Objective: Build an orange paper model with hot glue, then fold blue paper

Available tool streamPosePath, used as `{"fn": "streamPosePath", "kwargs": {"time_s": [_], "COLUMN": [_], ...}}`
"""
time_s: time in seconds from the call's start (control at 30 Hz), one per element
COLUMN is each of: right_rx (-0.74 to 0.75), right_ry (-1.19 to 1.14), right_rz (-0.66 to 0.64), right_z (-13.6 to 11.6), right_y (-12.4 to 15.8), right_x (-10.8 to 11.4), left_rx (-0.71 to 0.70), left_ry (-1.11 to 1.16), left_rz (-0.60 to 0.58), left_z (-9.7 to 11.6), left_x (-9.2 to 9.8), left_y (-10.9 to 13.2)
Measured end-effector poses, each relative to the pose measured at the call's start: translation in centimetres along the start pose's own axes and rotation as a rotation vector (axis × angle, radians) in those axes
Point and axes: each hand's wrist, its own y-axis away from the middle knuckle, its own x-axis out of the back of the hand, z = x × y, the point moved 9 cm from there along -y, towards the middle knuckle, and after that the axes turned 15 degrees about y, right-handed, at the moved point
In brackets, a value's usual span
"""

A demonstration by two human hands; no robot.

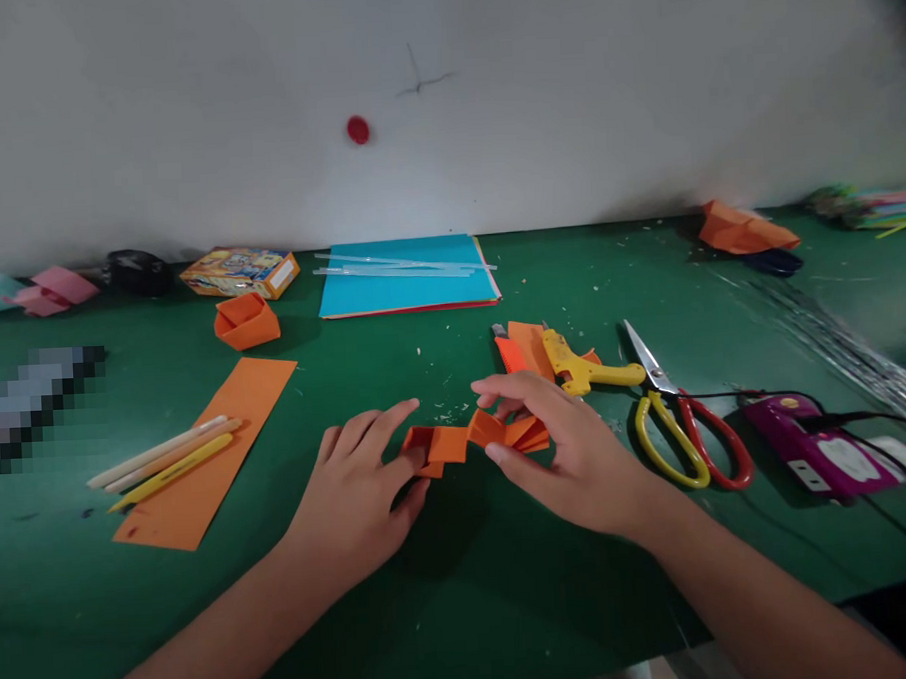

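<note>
The folded orange paper is at the centre of the frame, slightly below mid-height, over a green table. The left hand holds its left end, index finger and thumb brought close about the paper. The right hand curves round the right section, thumb against the near side; whether its fingers close on the paper cannot be told.

Just beyond the right hand lie an orange-handled cutter and a yellow glue gun. Scissors rest right of centre — blades slightly parted, one handle yellow, one red. A purple device lies at the lower right.

Left of centre, a flat orange strip carries pale sticks and a yellow stick. Upper centre: a blue sheet with translucent sticks across it.
</note>
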Motion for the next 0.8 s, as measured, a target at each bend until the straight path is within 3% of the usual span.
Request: {"fn": "streamPosePath", "kwargs": {"time_s": [0.3,0.43,0.53,0.67,0.8], "right_rx": [-0.014,0.084,0.121,0.128,0.129], "right_ry": [0.003,-0.032,-0.065,-0.102,-0.122], "right_rz": [0.015,-0.115,-0.156,-0.135,-0.118], "right_z": [1.4,1.2,1.6,2.1,2.0], "right_y": [-0.4,-0.4,-0.4,-0.4,-0.3], "right_x": [0.4,0.1,0.4,1.1,1.4], "left_rx": [-0.122,-0.188,-0.156,-0.083,-0.104], "left_ry": [0.134,0.207,0.259,0.33,0.395], "left_rz": [0.237,0.341,0.395,0.394,0.33], "left_z": [0.9,0.9,-0.2,-1.8,-1.9], "left_x": [3.0,5.0,5.9,5.7,5.0], "left_y": [0.2,0.5,0.6,0.5,0.1]}}
